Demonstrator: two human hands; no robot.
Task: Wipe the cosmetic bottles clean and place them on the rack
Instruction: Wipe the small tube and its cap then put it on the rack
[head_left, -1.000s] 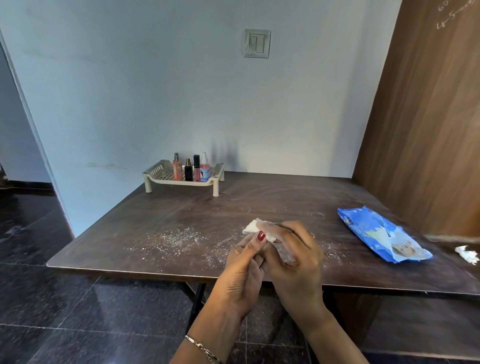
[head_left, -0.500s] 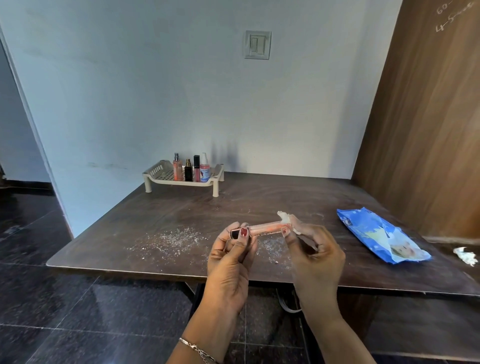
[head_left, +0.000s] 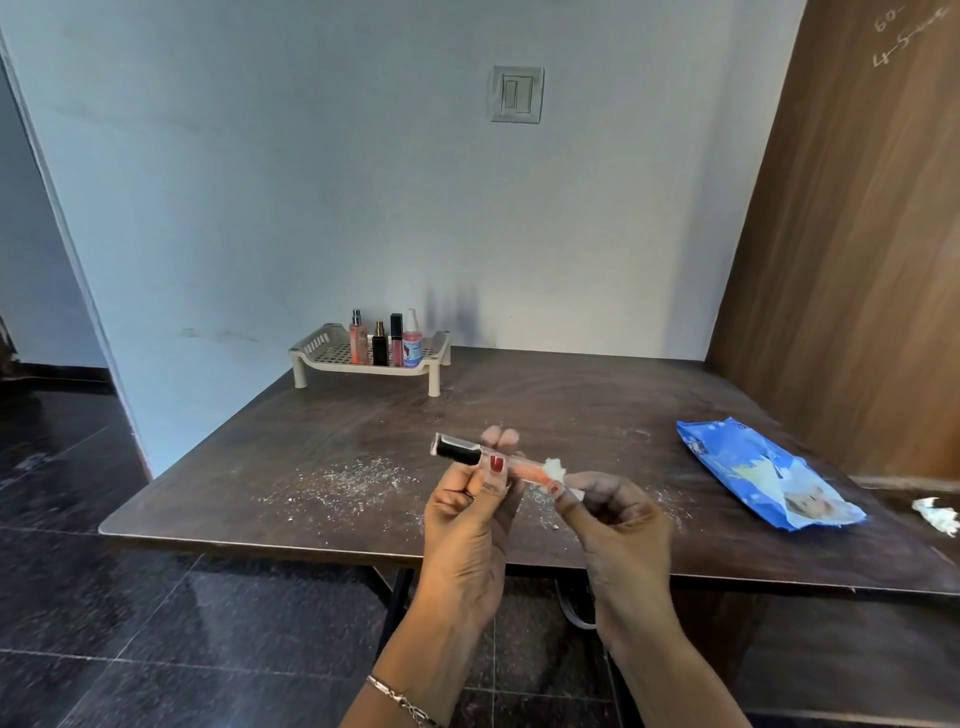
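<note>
Lip-gloss tube (head_left: 524, 469) held in the air above the near edge of the worktop (head_left: 571, 410), not resting on it. Long axis close to level and running left to right: black cap at the left end and a touch higher, clear orange-filled body sloping slightly down to the right.

Left hand (head_left: 467, 519) under and behind the tube, fingers curled round it just right of the cap, thumb pressed on the near side. Right hand (head_left: 618, 514) at the opposite end, fingers pinching a small white wad of wipe (head_left: 555, 466) against the right tip of the tube. Cap end and part of the orange body exposed on either side of the left thumb.

Reads as the wiping step, placing not yet done. Any further stroke likely to run along that left-right axis, from the right tip toward the left thumb.

Rack (head_left: 332, 358) far back and to the left, against the wall, well apart from both hands, with four cosmetic bottles (head_left: 387, 343) upright in a row toward its right side. Left hand the nearer of the two to it, and already gripping by the cap side. Standing the tube there probably calls for turning the axis from level to upright, cap on top, on the way over.

Blue wet-wipe pack (head_left: 753, 467) on the right of the worktop; white powder (head_left: 353, 483) scattered near the front edge.
</note>
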